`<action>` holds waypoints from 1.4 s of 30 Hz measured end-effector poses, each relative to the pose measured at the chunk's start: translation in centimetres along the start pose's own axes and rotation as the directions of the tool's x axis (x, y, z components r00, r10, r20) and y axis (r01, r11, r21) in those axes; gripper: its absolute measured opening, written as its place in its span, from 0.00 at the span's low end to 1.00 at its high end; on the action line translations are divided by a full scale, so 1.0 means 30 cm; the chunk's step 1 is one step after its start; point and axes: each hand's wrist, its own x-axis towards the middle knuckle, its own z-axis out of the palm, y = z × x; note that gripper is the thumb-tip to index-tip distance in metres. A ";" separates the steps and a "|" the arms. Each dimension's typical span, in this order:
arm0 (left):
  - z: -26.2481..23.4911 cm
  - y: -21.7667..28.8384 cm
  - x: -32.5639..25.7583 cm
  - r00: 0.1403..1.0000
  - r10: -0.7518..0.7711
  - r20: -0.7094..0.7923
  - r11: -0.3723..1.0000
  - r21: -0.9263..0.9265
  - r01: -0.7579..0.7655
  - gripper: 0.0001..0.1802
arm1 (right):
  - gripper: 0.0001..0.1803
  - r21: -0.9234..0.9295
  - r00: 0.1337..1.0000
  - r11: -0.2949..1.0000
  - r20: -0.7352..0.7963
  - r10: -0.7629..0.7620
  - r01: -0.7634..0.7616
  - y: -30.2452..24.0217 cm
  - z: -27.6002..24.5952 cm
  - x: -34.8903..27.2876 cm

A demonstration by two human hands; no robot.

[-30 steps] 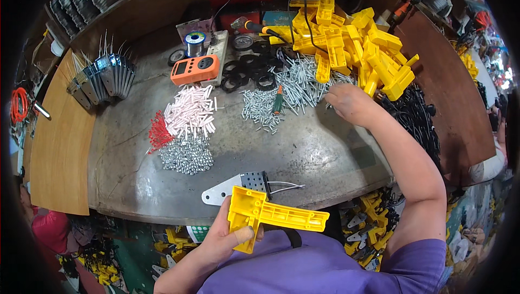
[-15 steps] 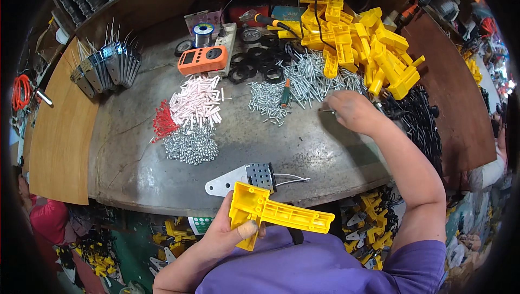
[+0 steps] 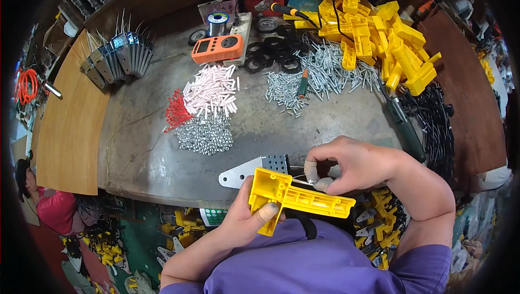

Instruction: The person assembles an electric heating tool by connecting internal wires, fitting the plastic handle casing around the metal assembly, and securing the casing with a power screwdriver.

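Note:
My left hand (image 3: 244,222) grips a yellow plastic housing shell (image 3: 318,201), shaped like a pistol grip, with its ribbed hollow side up. Just beyond it, near the table's front edge, lies a flat silver metal plate (image 3: 238,175) with holes and a perforated dark metal sleeve (image 3: 276,162) at one end. My right hand (image 3: 352,165) hovers over the shell's handle, thumb and forefinger pinched together. Whatever small thing sits between those fingertips is too tiny to name. Pale wires run from the sleeve toward these fingers.
Screws (image 3: 325,72) lie in a heap below yellow shells (image 3: 374,34). Further left are pink-white tubes (image 3: 211,89), red pieces (image 3: 177,111) and metal nuts (image 3: 206,134). An orange meter (image 3: 218,49) stands behind. A green electric screwdriver (image 3: 405,126) rests at right; another person (image 3: 57,210) sits at left.
My right hand has come back from the edge of the screw heap to the yellow shell's handle. My left hand still holds the shell. The whole view has shifted slightly.

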 end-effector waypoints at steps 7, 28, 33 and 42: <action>-0.011 -0.007 -0.010 0.999 0.036 0.017 0.999 0.032 -0.036 0.26 | 0.09 0.285 0.999 0.958 0.025 0.037 -0.042 0.039 0.034 0.015; -0.015 -0.007 0.078 0.995 -0.099 0.014 0.775 -0.626 0.086 0.25 | 0.12 0.538 0.684 0.587 -0.728 -0.038 0.605 0.004 0.220 0.120; 0.000 -0.016 0.088 0.993 -0.115 0.039 0.793 -0.599 0.115 0.26 | 0.18 0.374 0.560 0.669 -0.825 -0.077 0.643 0.041 0.296 0.135; 0.001 -0.042 0.105 0.988 -0.134 0.071 0.786 -0.600 0.150 0.26 | 0.20 0.271 0.617 0.862 -0.784 -0.060 0.429 0.075 0.279 0.107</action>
